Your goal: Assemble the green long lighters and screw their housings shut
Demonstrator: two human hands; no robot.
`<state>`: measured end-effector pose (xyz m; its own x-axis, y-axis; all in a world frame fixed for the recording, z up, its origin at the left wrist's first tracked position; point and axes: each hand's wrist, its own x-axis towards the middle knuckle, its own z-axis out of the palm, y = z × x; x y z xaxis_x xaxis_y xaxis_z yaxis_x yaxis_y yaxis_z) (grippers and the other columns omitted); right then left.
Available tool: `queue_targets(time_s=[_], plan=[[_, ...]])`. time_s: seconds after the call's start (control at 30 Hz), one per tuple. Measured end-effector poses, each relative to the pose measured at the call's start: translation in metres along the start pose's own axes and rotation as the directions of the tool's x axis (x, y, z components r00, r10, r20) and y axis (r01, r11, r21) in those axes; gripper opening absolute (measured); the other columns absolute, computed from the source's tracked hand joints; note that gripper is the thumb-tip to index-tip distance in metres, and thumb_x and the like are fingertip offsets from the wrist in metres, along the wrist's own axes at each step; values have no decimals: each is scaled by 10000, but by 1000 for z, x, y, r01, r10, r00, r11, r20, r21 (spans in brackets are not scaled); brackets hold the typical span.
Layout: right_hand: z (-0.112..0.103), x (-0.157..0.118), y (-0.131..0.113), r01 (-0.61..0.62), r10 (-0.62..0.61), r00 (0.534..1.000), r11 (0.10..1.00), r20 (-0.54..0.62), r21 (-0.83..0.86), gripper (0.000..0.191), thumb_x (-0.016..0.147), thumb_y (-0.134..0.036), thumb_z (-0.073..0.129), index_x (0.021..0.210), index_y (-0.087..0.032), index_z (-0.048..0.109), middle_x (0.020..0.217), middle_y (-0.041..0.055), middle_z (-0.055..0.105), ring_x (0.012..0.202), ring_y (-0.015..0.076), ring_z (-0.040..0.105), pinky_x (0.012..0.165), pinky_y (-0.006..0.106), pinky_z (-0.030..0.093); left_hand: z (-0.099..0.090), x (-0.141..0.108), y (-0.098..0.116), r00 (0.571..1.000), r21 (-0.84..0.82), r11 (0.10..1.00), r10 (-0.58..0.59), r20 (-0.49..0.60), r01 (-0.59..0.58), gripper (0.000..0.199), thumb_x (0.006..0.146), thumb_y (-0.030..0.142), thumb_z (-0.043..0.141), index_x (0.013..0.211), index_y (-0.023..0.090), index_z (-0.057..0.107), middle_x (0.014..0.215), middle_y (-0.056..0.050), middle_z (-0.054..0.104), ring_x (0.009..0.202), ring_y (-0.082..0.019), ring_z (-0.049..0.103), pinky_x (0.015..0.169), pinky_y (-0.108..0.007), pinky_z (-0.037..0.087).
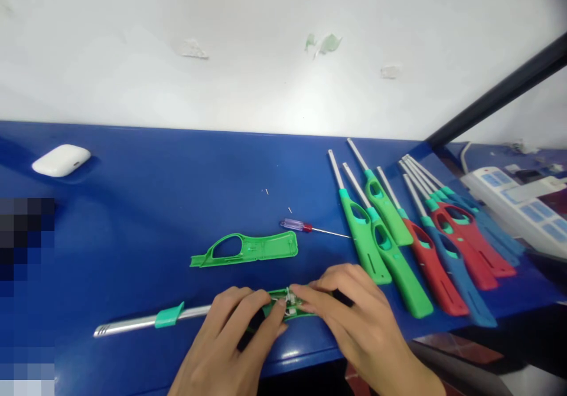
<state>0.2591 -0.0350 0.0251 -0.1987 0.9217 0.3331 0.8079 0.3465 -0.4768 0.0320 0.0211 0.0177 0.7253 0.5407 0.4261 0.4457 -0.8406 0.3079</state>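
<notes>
An opened green gas lighter lies near the table's front edge, its small white inner parts showing between my fingers. My left hand is closed around its handle, thumb and fingers at the inner parts. From the other end, my right hand pinches the handle with its fingertips on the parts. The metal tube points left and carries a loose teal collar. Just behind lies the other green handle half, hollow side up. A screwdriver with a clear purple and red handle rests beyond it, near two small screws.
Several assembled lighters in green, red and blue lie side by side on the right. A white case sits far left on the blue table. A white wall rises behind.
</notes>
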Motion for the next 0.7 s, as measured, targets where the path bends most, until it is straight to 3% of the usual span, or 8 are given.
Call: queue_targets(time_s=[0.17,0.3,0.5,0.6,0.7], plan=[[-2,-2,2,22,-22,1000,1000,-6,12,423,973,-10,550,1308,-242,663,981,60,656,888,188,577,777,356,497,4,-4,-2,999,-37,999,-34,-14,33,346,993,63,484,1198,210,720,1123,-45,707,1060,-197,590,977,-337,468],[-6,-1,2,65,-64,997,998,48,-24,457,987,-15,484,1368,-223,626,1012,78,653,918,206,584,770,368,521,6,-1,2,998,-17,998,-55,-27,55,302,1018,123,486,1202,196,715,1116,-82,679,1046,-223,570,916,-356,474],[-14,1,-7,-22,35,985,997,171,-78,503,958,-10,463,1359,-264,630,1026,58,674,899,211,610,775,379,550,8,-3,5,993,102,991,-81,-91,90,296,1011,129,501,1168,253,719,1076,-65,676,1038,-233,564,907,-390,429],[-18,3,-9,-23,41,988,993,148,-117,405,1002,-127,496,1346,-281,646,1040,47,707,940,222,645,833,403,562,10,-8,4,992,127,985,-111,-57,118,278,1004,186,549,1215,293,695,1092,-47,684,1022,-232,575,899,-391,432],[-23,14,-8,-30,43,996,985,76,-172,367,1037,-224,505,1377,-297,621,1127,50,718,1009,234,668,903,439,554,11,-9,5,987,76,985,-148,-66,153,225,1010,204,563,1193,251,686,1099,-44,691,1030,-221,591,925,-388,427]])
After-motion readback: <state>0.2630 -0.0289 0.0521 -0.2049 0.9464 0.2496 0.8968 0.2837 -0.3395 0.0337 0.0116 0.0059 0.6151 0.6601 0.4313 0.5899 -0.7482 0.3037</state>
